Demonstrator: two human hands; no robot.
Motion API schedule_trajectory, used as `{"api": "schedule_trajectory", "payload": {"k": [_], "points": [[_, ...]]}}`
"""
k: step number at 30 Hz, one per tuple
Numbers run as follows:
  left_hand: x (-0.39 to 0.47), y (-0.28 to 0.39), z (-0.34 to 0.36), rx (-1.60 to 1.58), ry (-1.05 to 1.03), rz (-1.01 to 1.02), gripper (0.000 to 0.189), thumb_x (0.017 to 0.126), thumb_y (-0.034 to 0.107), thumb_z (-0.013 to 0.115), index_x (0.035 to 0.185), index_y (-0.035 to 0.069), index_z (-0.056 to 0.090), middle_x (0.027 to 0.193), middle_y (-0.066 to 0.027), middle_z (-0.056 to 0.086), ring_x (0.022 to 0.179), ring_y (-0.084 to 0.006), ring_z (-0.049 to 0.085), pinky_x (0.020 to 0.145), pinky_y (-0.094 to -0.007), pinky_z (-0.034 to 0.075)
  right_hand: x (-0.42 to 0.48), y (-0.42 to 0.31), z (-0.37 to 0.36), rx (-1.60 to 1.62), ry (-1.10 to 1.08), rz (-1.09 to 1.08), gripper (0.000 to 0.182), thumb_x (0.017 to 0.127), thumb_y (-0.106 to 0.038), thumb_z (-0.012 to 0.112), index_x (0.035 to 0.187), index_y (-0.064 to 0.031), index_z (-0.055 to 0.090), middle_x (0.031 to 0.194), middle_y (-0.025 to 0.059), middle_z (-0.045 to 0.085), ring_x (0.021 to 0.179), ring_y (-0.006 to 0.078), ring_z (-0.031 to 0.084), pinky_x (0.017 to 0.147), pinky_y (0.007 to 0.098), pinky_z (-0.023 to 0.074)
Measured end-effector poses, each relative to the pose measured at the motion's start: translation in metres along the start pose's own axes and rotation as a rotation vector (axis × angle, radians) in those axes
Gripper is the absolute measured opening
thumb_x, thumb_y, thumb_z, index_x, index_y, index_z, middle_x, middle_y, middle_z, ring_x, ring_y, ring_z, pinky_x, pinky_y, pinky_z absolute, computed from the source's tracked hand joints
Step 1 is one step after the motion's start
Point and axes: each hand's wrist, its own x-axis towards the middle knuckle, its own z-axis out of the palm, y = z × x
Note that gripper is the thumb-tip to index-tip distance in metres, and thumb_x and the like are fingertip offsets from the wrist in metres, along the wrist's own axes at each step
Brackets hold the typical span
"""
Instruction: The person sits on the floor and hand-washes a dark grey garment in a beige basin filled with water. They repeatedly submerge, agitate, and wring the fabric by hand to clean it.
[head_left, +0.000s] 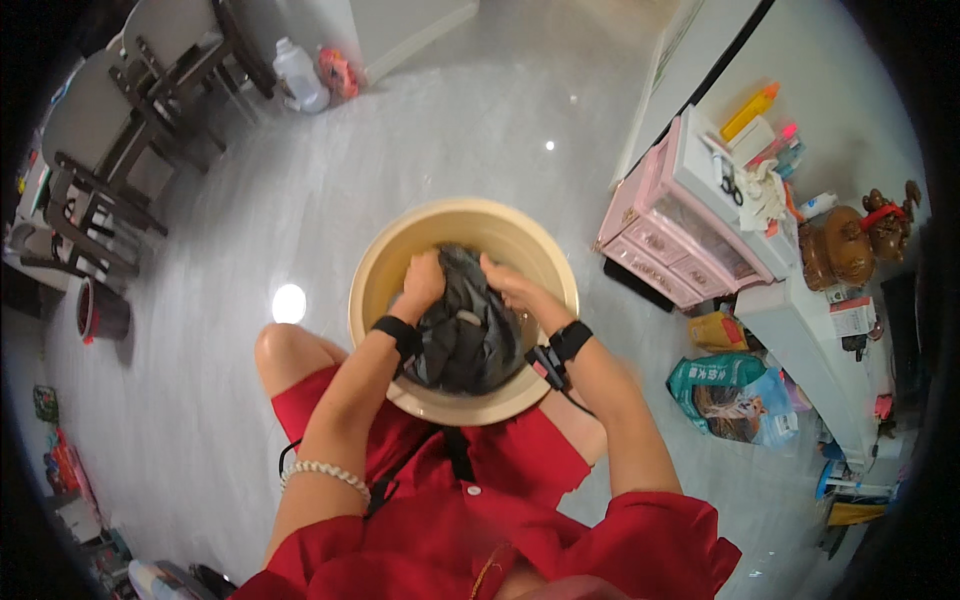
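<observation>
A round cream plastic basin sits in front of me, close to my bent legs. Wet-looking dark grey cloth lies bunched inside it, and part of it rises between my hands. My left hand is curled into a fist on the cloth's upper left. On the opposite side, my right hand grips the cloth with the thumb up and the other fingers partly hidden. A small pale oblong piece rests on the cloth's middle; whether it is soap or a label I cannot tell. Black bands circle both wrists.
Right of the basin stands a pink drawer cabinet with scissors on top. A green pet-food bag is on the grey floor. Chairs, a waste bin and a translucent plastic jug are to the left.
</observation>
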Motion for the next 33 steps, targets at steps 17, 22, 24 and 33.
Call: {"api": "schedule_trajectory", "payload": {"k": [17, 22, 24, 33], "points": [[-0.095, 0.152, -0.065, -0.230, 0.018, 0.269, 0.021, 0.082, 0.026, 0.050, 0.087, 0.006, 0.047, 0.081, -0.0130, 0.045, 0.075, -0.0324, 0.051, 0.059, -0.0407, 0.041, -0.112, -0.051, 0.005, 0.731, -0.206, -0.254, 0.040, 0.082, -0.045, 0.048, 0.103, -0.0113, 0.053, 0.080, 0.0006, 0.056, 0.065, 0.0097, 0.053, 0.064, 0.0264, 0.0445], [-0.078, 0.145, -0.051, -0.059, 0.159, 0.305, 0.017, 0.082, 0.024, 0.049, 0.084, 0.007, 0.048, 0.074, -0.0101, 0.052, 0.064, -0.0299, 0.055, 0.049, -0.0399, 0.043, -0.087, -0.040, 0.009, 0.773, -0.118, -0.305, 0.033, 0.084, -0.040, 0.049, 0.098, -0.0112, 0.055, 0.066, -0.0025, 0.053, 0.054, 0.0092, 0.050, 0.048, 0.0249, 0.0431], [-0.073, 0.143, -0.048, -0.032, 0.186, 0.323, 0.017, 0.082, 0.024, 0.049, 0.084, 0.007, 0.048, 0.072, -0.0103, 0.054, 0.061, -0.0301, 0.055, 0.047, -0.0399, 0.043, -0.067, -0.023, 0.008, 0.805, -0.190, -0.389, 0.033, 0.085, -0.038, 0.048, 0.101, -0.0096, 0.054, 0.078, 0.0002, 0.055, 0.068, 0.0120, 0.051, 0.061, 0.0279, 0.0440], [-0.031, 0.104, -0.054, 0.144, 0.075, 0.199, 0.024, 0.084, 0.029, 0.043, 0.080, 0.007, 0.052, 0.068, -0.0145, 0.058, 0.059, -0.0335, 0.057, 0.052, -0.0439, 0.045, -0.057, -0.023, 0.014, 0.835, -0.182, -0.176, 0.035, 0.088, -0.033, 0.041, 0.110, -0.0076, 0.050, 0.104, 0.0066, 0.055, 0.090, 0.0168, 0.055, 0.078, 0.0319, 0.0451]]}}
